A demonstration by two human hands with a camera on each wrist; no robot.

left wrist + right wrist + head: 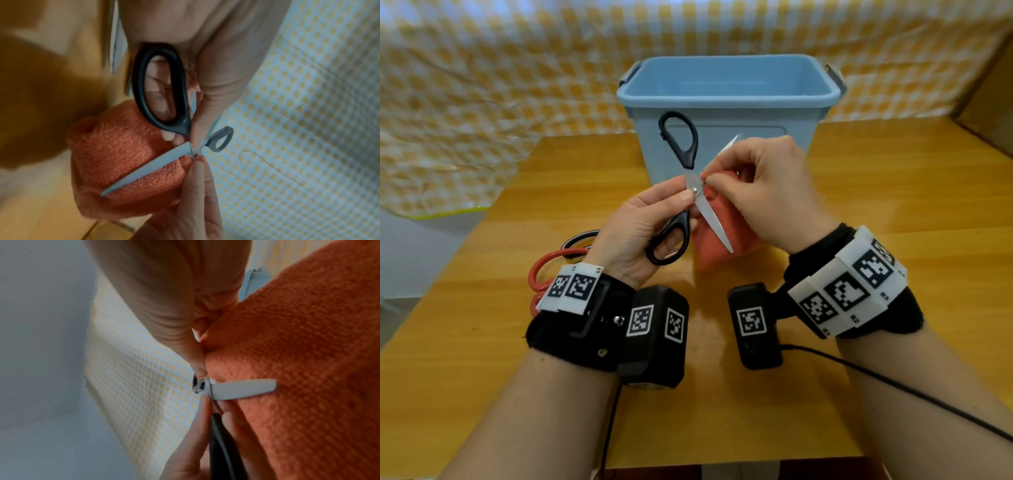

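Note:
Black-handled scissors (690, 186) are spread wide open in the air above the table. My left hand (650, 219) pinches them at the pivot, thumb on the screw, with one black loop (160, 84) lying against the palm. My right hand (760, 192) holds an orange cloth (719, 236) and pinches it against the blades at the pivot. In the left wrist view one blade (148, 168) lies across the cloth (123, 154). The right wrist view shows a blade (244, 388) against the cloth (298, 353).
A light blue plastic bin (729, 102) stands open just behind the hands on a wooden table (893, 192). Red and black-white loops of other scissors (551, 267) lie at the left by my wrist. A yellow checked cloth (482, 85) hangs behind.

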